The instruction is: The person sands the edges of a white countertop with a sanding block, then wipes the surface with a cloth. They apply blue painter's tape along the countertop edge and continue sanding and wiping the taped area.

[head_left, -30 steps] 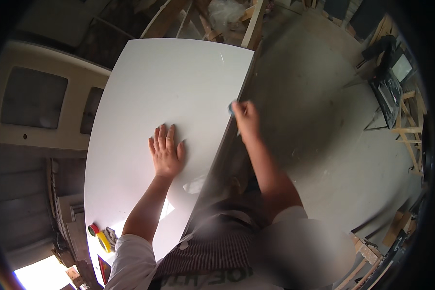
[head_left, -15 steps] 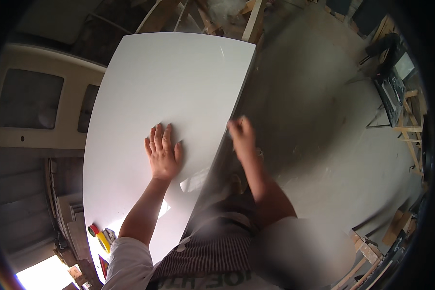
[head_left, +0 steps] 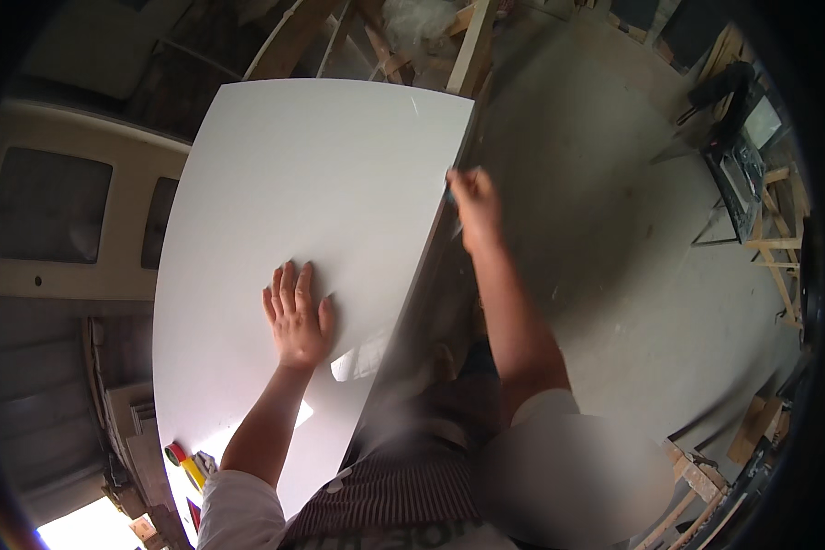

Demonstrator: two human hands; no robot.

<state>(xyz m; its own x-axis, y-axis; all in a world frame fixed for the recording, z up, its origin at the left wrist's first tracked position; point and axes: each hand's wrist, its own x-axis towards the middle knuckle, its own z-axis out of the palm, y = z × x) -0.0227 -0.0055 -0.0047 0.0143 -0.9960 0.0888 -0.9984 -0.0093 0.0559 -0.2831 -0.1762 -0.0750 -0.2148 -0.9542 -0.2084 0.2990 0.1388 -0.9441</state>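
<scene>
Inside a dim workshop, with grey floor [head_left: 614, 275] beyond the right edge of a broad, glossy white panel [head_left: 321, 174]. Past the panel's far edge, a timber beam [head_left: 475, 46] and crumpled clear plastic [head_left: 417, 26]; beyond its left edge, a cream-coloured board [head_left: 124, 206] with two dark, rounded openings.

Laid palm-down on the white panel, between its left and right edges: a left hand [head_left: 298, 325], fingers spread and thumb held apart. At the panel's right edge, short of the far right corner: a right hand [head_left: 479, 206], fingers drawn in, pinching a small bluish item [head_left: 450, 194], mostly hidden by the grip. Against the edge or just beside it, impossible to tell.

Along the left edge, toward the near end of the panel: a red-rimmed roll [head_left: 174, 453], with a yellow item [head_left: 192, 473] beside it and, just right of that, a small grey object [head_left: 206, 461]. Close to the near edge, a striped apron [head_left: 394, 481] and a white sleeve [head_left: 240, 509]. Well off to the right, across the floor, a black stand [head_left: 738, 179] beside a timber frame [head_left: 779, 240].
</scene>
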